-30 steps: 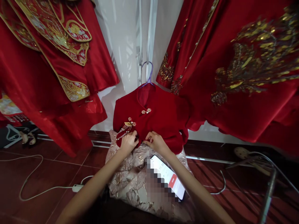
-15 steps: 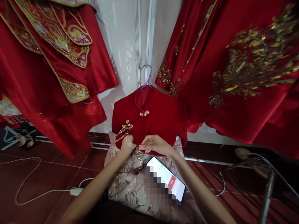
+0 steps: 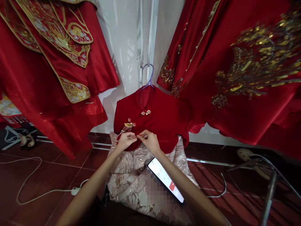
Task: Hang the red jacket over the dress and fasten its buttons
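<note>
A dark red velvet top [image 3: 169, 117] hangs on a purple hanger [image 3: 149, 75], with its lower part resting over a shiny floral fabric [image 3: 128, 175]. Jewelled flower fasteners [image 3: 146, 112] sit at the neckline, and a gold fan-shaped brooch [image 3: 129, 125] with beaded strands is on the left of the chest. Near the hem, my left hand [image 3: 126, 140] and my right hand [image 3: 150, 141] meet fingertip to fingertip. Both are closed in a pinch at a small beaded ornament [image 3: 137, 136], mostly hidden by the fingers.
A lit phone [image 3: 162, 175] lies on the floral fabric, partly under my right forearm. Embroidered red garments hang at left [image 3: 77, 72] and right [image 3: 246, 103]. A white cable [image 3: 53, 191] runs over the tiled floor; a metal stand leg [image 3: 269, 191] is at right.
My hands have moved up the top with the small ornament. My left hand has gone from a fist to a fingertip pinch, and my right forearm now covers more of the phone.
</note>
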Available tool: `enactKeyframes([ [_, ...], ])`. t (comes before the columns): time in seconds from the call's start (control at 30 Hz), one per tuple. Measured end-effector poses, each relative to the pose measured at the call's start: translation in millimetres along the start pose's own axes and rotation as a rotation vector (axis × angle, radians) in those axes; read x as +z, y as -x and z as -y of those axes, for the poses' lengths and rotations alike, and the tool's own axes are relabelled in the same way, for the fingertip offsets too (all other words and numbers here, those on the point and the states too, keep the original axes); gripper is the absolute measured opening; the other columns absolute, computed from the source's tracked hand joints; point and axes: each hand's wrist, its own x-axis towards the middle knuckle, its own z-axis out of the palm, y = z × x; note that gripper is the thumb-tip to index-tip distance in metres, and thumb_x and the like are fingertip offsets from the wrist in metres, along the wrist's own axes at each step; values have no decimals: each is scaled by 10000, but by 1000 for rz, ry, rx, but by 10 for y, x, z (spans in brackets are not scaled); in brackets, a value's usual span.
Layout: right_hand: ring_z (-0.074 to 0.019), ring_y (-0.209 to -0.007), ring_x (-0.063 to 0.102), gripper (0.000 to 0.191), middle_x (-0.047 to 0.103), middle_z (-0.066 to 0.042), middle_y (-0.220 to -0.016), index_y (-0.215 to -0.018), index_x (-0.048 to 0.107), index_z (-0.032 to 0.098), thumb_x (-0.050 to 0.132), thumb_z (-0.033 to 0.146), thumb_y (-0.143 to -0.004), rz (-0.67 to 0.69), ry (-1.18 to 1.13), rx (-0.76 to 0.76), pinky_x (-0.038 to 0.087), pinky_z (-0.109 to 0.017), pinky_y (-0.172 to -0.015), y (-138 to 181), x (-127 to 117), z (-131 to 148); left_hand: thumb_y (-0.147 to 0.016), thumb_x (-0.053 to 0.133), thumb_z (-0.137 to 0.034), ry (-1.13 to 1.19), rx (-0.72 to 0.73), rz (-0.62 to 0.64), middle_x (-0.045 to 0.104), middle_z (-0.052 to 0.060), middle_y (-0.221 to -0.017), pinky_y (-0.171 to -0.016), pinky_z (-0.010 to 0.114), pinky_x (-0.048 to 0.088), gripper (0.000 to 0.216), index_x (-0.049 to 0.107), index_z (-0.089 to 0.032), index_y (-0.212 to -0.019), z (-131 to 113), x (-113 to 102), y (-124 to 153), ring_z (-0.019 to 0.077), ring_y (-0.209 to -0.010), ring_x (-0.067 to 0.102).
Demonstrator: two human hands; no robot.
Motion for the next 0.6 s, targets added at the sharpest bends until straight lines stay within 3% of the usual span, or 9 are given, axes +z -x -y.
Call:
enactKeyframes([
  [0.17,-124,-658,633,75,678,-2,-785,-778,606,219,573,285,-790,-46,149,-22,484,-234,-636,39,54,3,-601,687,-271,-12,-4,23,697,51,-695,-630,283,553,234,663,-123,-780,-45,-14,44,160,-634,650],
  [0.47,-125,-679,626,68,672,0,-797,-806,601,221,559,274,-805,9,259,-63,450,-224,-630,62,33,-36,-625,648,-210,-135,4,43,685,26,-639,-577,254,527,127,679,-140,-727,-63,-42,69,143,-580,632],
  [0.6,-127,-721,632,65,674,7,-820,-836,580,232,560,200,-783,66,346,-94,442,-217,-629,51,-10,-17,-637,659,-224,-247,91,93,673,25,-679,-647,266,523,113,649,-143,-715,-51,-41,59,136,-640,624],
])
